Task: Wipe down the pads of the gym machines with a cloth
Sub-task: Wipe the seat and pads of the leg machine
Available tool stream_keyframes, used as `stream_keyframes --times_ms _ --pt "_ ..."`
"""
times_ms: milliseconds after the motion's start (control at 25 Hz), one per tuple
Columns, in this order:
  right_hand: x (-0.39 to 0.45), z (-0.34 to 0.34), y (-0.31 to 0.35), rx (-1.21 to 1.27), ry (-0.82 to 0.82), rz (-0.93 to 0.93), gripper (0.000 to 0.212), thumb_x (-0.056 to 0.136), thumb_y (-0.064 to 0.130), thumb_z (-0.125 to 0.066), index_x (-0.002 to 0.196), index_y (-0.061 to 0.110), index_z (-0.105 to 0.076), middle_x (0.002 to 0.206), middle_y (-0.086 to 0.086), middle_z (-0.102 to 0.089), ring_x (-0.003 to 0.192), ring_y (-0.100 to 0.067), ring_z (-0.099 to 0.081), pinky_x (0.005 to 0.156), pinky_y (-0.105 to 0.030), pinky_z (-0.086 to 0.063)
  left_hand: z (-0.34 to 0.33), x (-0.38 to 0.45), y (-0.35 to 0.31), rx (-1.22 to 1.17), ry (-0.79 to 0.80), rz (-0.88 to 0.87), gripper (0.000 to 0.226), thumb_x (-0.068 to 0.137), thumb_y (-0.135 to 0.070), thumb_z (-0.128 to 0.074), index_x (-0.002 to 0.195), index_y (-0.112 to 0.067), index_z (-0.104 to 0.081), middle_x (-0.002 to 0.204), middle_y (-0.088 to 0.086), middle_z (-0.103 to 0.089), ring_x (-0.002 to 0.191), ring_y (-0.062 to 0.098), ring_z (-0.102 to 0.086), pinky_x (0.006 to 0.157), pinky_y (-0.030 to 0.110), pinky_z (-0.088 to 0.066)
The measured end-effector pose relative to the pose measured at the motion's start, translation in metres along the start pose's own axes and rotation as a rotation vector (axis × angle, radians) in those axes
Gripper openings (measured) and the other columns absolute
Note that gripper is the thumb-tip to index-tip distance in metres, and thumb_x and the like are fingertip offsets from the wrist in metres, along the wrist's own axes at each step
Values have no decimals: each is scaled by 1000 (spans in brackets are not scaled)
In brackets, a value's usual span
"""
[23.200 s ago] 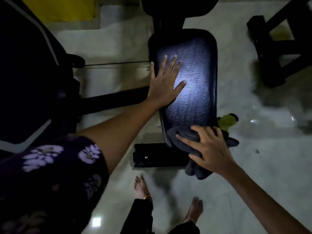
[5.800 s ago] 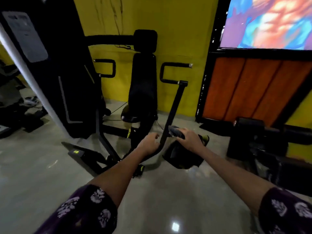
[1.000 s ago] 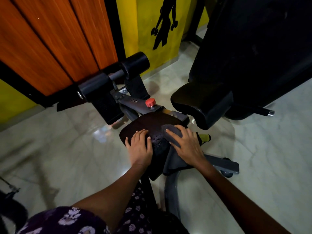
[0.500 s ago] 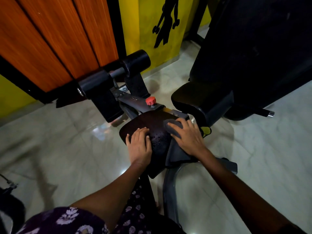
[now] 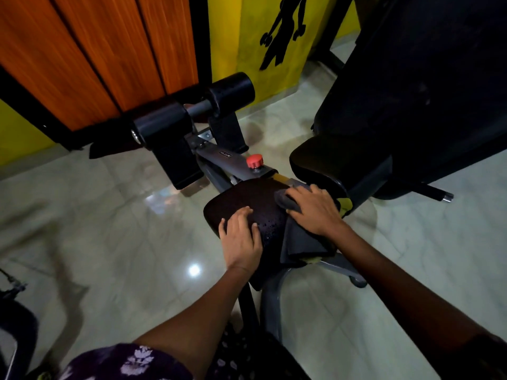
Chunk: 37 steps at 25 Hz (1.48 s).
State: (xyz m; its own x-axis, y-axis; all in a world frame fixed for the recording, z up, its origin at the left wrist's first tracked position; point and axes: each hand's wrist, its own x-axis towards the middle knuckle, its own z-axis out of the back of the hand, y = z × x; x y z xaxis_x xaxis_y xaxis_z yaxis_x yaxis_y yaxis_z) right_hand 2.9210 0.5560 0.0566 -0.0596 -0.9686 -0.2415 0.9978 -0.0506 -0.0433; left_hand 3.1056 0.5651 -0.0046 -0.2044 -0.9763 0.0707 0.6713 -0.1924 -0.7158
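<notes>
The seat pad (image 5: pixel 255 198) is dark leather-like vinyl with wet drops; the cloth (image 5: pixel 299 239) is soft, matt grey; the floor (image 5: pixel 115 229) is glossy polished tile; the far panels (image 5: pixel 96 50) look like wood.

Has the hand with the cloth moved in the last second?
Yes. The right hand has slid the cloth up the seat pad, away from the person and nearer the red knob.

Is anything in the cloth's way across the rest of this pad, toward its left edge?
Yes: the left hand rests flat on the near-left part of the pad, in that path. The right hand presses the cloth on the pad's right side. The strip between the hands shows only droplets.
</notes>
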Motion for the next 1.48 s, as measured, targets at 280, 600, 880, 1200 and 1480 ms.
stream_keyframes --times_ms 280,600,880,1200,1480 --pt "30 1 18 -38 105 107 43 88 48 -50 127 29 -50 135 1 -50 125 -26 -38 98 -43 -26 0 -1 1 -5 -14 25 40 88 -31 -32 115 -14 -55 121 2 -57 115 17 -51 108 47 -29" --pt "88 -8 19 -29 237 21 40 94 45 -44 130 31 -53 136 -4 -46 124 -34 -38 101 -48 -29 2 -1 -2 -26 -98 35 39 84 -24 -37 112 -6 -57 108 10 -61 99 18 -50 91 38 -41" --pt "108 -13 -8 -14 321 411 46 95 45 -43 140 36 -41 146 5 -38 128 -27 -36 102 -43 -27 -3 -1 2 -8 -127 49 37 81 -20 -39 109 -6 -58 104 10 -62 94 17 -46 86 32 -36" --pt "154 -30 45 -36 431 540 54 93 47 -48 141 25 -38 146 0 -38 132 -29 -33 106 -47 -24 -2 -2 4 12 -108 -7 30 74 -18 -42 96 -9 -60 92 8 -62 89 18 -48 80 30 -37" --pt "182 -40 25 39 390 464 41 90 44 -54 124 20 -54 130 -2 -53 120 -30 -45 93 -38 -33 -1 -3 6 35 -78 -41 26 73 -16 -41 89 -10 -60 89 6 -63 84 27 -56 78 39 -42"
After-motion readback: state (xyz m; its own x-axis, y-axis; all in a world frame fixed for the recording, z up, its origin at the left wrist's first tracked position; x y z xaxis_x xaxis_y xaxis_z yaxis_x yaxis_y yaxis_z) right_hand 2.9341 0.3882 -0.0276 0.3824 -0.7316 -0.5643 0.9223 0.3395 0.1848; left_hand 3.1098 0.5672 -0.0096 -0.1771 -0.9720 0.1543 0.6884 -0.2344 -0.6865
